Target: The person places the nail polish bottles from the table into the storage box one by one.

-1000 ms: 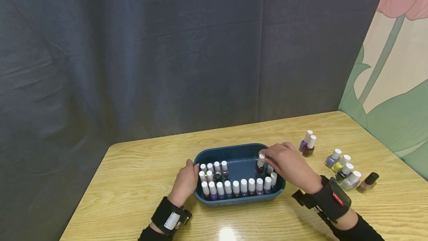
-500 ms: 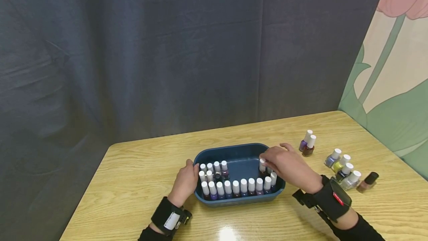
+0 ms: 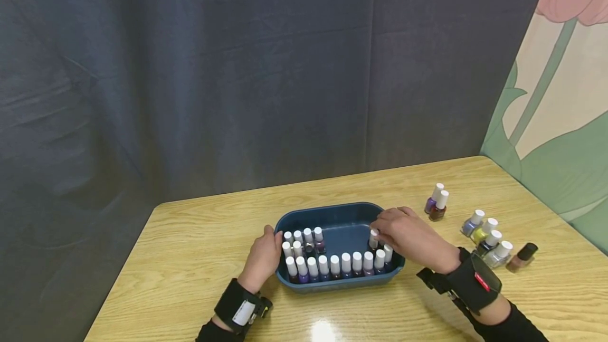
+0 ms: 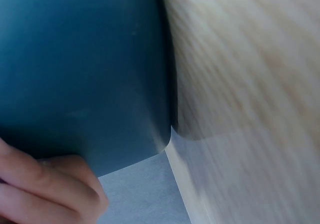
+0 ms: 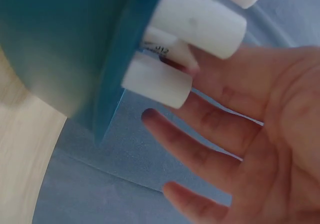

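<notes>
A dark blue plastic basin (image 3: 328, 218) sits on the table, holding several nail polish bottles with white caps. My left hand (image 3: 263, 255) holds the basin's left end; in the left wrist view bent fingers (image 4: 55, 186) lie against its outer wall. Inside the basin's right end, my right hand (image 3: 413, 234) pinches a dark nail polish bottle (image 3: 373, 238) by its white cap. The right wrist view shows a marked cap (image 5: 170, 49) at the thumb and index finger, among other caps, the remaining fingers spread. A front row of bottles (image 3: 335, 265) stands upright, and another group (image 3: 308, 236) fills the left end.
Right of the basin stand two bottles, a purple one (image 3: 431, 202) and a dark red one (image 3: 439, 207). Nearer lie a yellow bottle (image 3: 482, 232), a clear one (image 3: 500, 254), a black-capped one (image 3: 522, 257) and others. A grey curtain (image 3: 266, 78) hangs behind the table (image 3: 190, 257).
The bottle in my right hand has gone down and slightly right, onto the spot behind the front row's right end. My left hand and the basin have stayed put.
</notes>
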Tool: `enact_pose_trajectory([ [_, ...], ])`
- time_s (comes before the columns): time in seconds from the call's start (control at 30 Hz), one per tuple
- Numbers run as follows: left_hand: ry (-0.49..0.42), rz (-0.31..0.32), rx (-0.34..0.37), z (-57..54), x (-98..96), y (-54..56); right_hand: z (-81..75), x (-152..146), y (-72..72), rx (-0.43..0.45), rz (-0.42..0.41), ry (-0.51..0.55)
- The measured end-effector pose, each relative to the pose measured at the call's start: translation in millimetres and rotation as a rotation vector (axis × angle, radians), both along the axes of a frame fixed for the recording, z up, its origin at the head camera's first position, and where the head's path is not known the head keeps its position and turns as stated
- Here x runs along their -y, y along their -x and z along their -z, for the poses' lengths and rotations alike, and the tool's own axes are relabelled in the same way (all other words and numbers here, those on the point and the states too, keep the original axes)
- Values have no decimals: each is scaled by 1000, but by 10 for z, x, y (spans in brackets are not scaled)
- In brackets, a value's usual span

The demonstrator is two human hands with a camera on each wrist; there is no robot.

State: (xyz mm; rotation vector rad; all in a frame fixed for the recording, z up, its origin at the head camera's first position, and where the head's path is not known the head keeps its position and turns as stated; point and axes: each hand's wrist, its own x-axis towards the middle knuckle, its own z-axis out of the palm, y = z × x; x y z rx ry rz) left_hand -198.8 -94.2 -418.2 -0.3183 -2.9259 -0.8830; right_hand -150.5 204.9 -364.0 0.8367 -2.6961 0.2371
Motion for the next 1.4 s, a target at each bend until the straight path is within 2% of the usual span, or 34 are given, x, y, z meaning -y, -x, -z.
enact_pose_trajectory([
  [0.23,-4,4,-2,-10,0,-3,-31,-54,52,-10,-2,51],
  [0.33,0,2,-14,-5,-1,0,-70,-127,93,-49,42,101],
  [0.43,0,2,-17,2,-3,3,-121,-246,121,-64,162,167],
  [0.67,2,1,-13,0,-4,1,-157,-573,125,-67,566,298],
  [0.83,6,-5,0,-8,-2,-1,-75,-709,165,-83,733,346],
  [1.0,0,-7,12,-7,-3,-2,8,-781,205,-61,785,322],
  [1.2,2,-6,7,-3,-4,-2,49,-822,226,-15,778,310],
  [1.4,10,-4,-3,1,0,-2,39,-818,216,-7,766,306],
])
